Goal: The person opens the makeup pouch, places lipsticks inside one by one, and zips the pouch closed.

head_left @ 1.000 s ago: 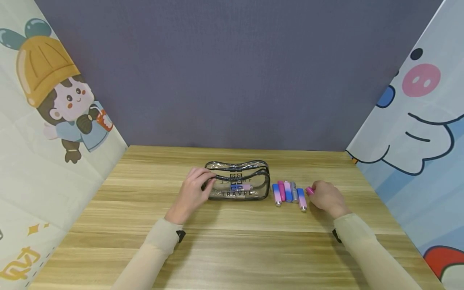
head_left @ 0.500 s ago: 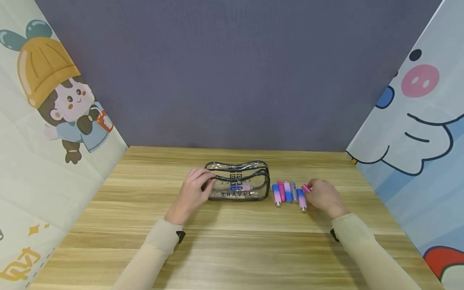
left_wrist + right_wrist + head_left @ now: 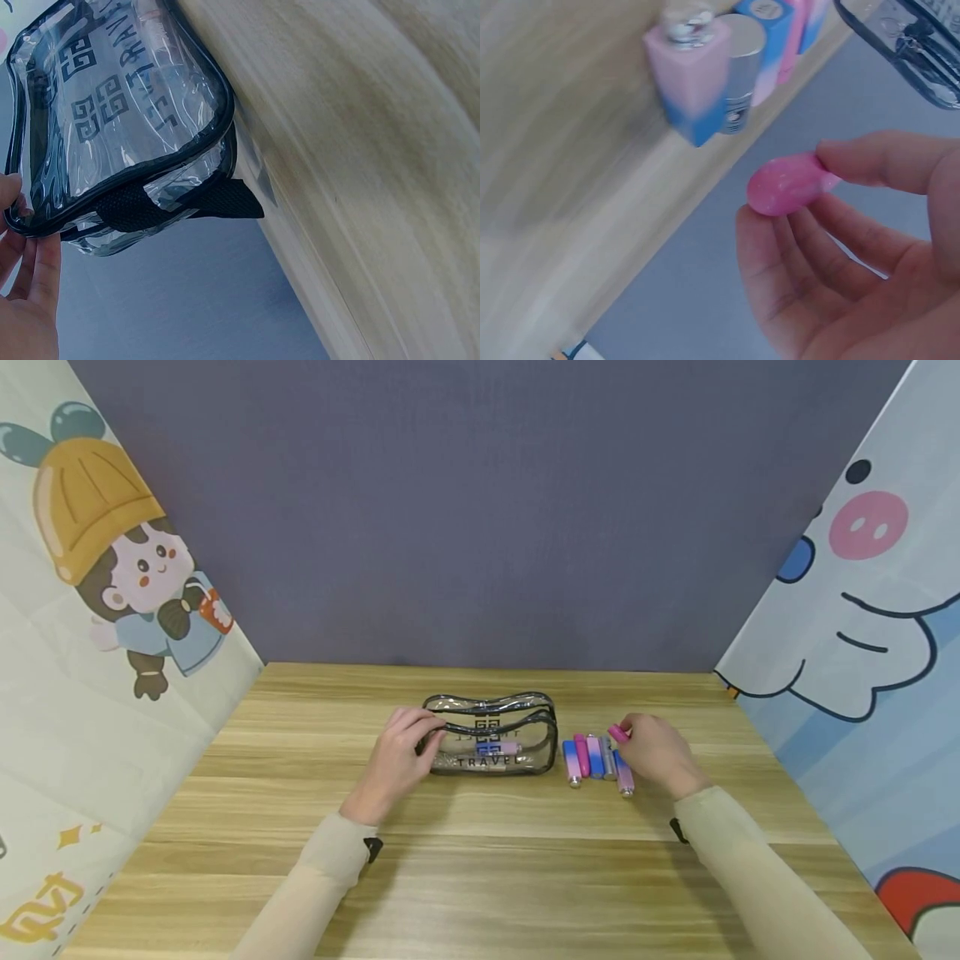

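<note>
At the left end of a clear black-trimmed TRAVEL pouch, my left hand pinches its top edge between thumb and fingers. The left wrist view shows this grip on the corner of the pouch. Through the clear wall I see a blue-and-pink tube inside. My right hand holds a small bright pink lipstick-like tube between thumb and fingertips, raised above the table. Just left of that hand lies a row of small cosmetic tubes: blue-and-pink ones, a magenta one and a silver-grey one.
The wooden table runs back to a dark grey-blue panel. Printed cartoon sheets stand at the left and right. The row of tubes sits close to the pouch's right end.
My right hand has moved left and slightly up with the pink tube, from right of the row to over its right end. The left hand and the pouch have stayed put.
</note>
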`<state>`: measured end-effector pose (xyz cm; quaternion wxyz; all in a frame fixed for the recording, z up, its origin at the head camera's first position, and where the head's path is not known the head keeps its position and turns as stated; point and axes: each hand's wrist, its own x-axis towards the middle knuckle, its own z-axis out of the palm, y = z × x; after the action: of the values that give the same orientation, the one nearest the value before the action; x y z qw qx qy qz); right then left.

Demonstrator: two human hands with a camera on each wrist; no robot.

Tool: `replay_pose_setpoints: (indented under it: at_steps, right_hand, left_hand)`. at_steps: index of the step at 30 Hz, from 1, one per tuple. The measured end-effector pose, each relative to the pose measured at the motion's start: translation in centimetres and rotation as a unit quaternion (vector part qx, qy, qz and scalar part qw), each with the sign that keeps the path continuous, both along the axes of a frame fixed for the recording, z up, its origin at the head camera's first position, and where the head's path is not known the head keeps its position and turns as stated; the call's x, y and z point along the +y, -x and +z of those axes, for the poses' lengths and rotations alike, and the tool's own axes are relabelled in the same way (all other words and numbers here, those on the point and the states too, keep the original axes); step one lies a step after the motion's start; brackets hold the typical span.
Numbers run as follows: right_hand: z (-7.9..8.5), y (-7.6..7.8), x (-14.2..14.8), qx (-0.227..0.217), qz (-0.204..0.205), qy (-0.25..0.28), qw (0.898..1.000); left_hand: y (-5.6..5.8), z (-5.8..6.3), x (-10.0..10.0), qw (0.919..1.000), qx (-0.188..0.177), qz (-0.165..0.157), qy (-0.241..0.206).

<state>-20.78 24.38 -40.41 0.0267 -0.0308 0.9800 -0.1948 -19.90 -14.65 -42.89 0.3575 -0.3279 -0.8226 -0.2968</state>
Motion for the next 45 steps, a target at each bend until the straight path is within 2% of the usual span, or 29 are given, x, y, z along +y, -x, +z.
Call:
replay_pose_setpoints:
  at_steps: [6,18,39,45]
  right_hand:
    - [0.6,0.3,-1.0,0.010,0.005,0.006,1.000]
    - [1.4,0.5,-2.2,0.027,0.019,0.054,0.998]
    - [2.8,0.5,-4.3,0.090,0.063,0.120,0.987]
    - [2.9,0.6,-5.1,0.084,0.079,0.154,0.981]
  left_hand:
    - [0.0,0.0,0.0,1.0000,0.001,-0.002,0.002]
    - [0.0,-0.1,0.0,1.0000,0.004,-0.001,0.002]
    - [0.0,0.1,0.1,1.0000,0.004,-0.006,0.004]
    - [0.0,0.1,0.1,1.0000,0.007,-0.006,0.002]
